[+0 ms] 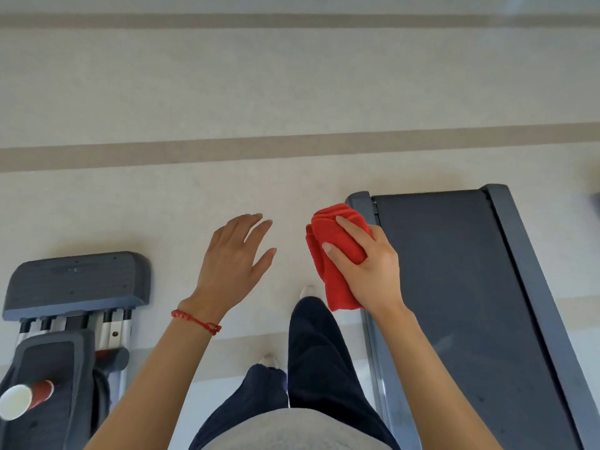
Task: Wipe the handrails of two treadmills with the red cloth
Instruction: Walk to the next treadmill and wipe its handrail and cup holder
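Standing at the far left, a grey exercise machine [78,280] carries a red paper cup [24,399]. Beside it the left hand [232,264] hovers, fingers [259,227] spread and empty. Further right, the right hand [367,264] grips the bunched red cloth [337,254] just beside the treadmill [454,287].

The cloth [337,254] is a plain bright red, held by the right hand [373,264]. A thin red string bracelet [196,321] circles the wrist of the left hand [233,261]. The floor [292,92] is pale beige, crossed by wide darker taupe stripes. The treadmill [454,303] has a charcoal belt between blue-grey side rails. The machine at the left edge [78,280] is the same blue-grey, with silver bars. A paper cup [27,399] on it is red outside, white inside. The trousers [321,368] are dark navy, the shirt [285,431] grey, the shoe tips [307,291] off-white.
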The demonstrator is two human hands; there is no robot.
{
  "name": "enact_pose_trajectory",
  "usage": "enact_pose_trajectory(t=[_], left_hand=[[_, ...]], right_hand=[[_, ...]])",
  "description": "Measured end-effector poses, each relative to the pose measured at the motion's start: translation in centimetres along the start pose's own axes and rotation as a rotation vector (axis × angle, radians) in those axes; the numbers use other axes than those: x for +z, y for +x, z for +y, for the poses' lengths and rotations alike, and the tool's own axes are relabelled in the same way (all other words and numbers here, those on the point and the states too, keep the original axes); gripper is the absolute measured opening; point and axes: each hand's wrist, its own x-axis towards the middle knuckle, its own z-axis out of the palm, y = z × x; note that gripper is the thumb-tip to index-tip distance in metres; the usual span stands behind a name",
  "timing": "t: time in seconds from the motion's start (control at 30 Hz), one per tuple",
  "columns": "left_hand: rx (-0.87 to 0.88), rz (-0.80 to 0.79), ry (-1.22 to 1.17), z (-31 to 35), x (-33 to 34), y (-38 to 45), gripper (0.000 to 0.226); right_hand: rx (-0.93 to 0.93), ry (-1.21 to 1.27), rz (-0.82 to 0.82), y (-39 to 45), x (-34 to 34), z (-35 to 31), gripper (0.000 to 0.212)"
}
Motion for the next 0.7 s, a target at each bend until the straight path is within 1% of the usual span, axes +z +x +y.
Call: enact_pose_trajectory(t=[0.07,0.2,0.3,0.37,0.47,0.6,0.7], left_hand=[[-0.014,0.005,0.012,-0.2,0.7,3.2,0.048],[-0.023,0.009,0.016,-0.3,1.8,9.2,0.062],[-0.034,-0.015,0.013,-0.7,2.3,13.0,0.064],[-0.048,-0.012,0.019,-1.2,2.4,15.2,0.061],[-0.074,-0.001,0.015,-2.5,2.5,18.5,0.051],[-0.050,-0.003,0.023,-5.3,2.6,23.6,0.065],[-0.038,0.001,0.017,-8.1,2.8,27.5,0.066]], right_hand=[[-0.007,-0.004,-0.012,3.4,-0.4,0.6,0.046],[-0.009,0.005,-0.041,10.0,-1.7,1.1,0.047],[-0.006,0.003,-0.045,14.6,-2.3,1.0,0.046],[-0.007,-0.001,-0.051,17.2,-2.4,0.8,0.046],[-0.005,0.017,-0.055,20.8,-1.9,0.2,0.046],[0.005,0.027,-0.037,25.8,-0.2,-1.0,0.046],[0.020,0.046,-0.009,29.6,1.4,-2.2,0.046]])
